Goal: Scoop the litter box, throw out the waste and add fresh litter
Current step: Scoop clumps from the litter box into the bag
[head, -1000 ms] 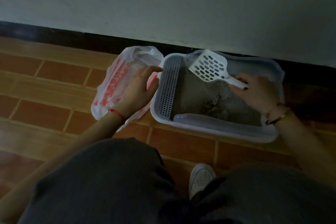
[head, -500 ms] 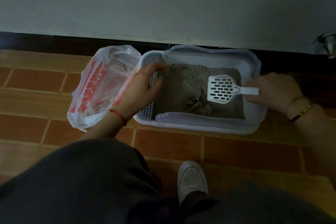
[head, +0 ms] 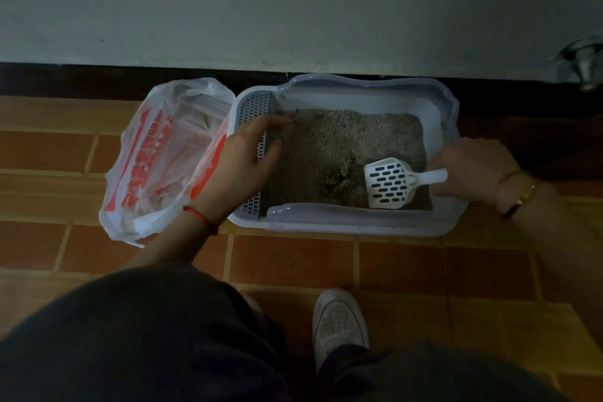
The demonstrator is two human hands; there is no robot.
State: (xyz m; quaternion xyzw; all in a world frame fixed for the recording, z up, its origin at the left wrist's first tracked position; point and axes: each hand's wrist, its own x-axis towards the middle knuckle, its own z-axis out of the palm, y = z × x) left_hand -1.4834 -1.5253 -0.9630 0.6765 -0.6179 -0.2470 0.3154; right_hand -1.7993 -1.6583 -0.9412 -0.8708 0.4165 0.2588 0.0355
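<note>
A pale plastic litter box [head: 346, 224] sits on the tiled floor against the wall, filled with grey litter [head: 346, 137] and darker clumps [head: 341, 183] near its front middle. My right hand [head: 473, 166] grips the handle of a white slotted scoop [head: 390, 184], whose head lies low over the litter at the front right, just right of the clumps. My left hand [head: 244, 163] holds the box's left side, its fingers curled over the perforated grille [head: 253, 108]. A white plastic bag with red print [head: 156, 160] stands open directly left of the box.
The box backs onto a dark skirting board and a pale wall [head: 293, 3]. A metal fitting [head: 584, 65] sticks out of the wall at far right. My white shoe [head: 337, 320] and dark trouser legs fill the floor in front.
The scoop has come down from the back left of the box to the front right, beside the clumps. My left hand has stayed on the box's left side.
</note>
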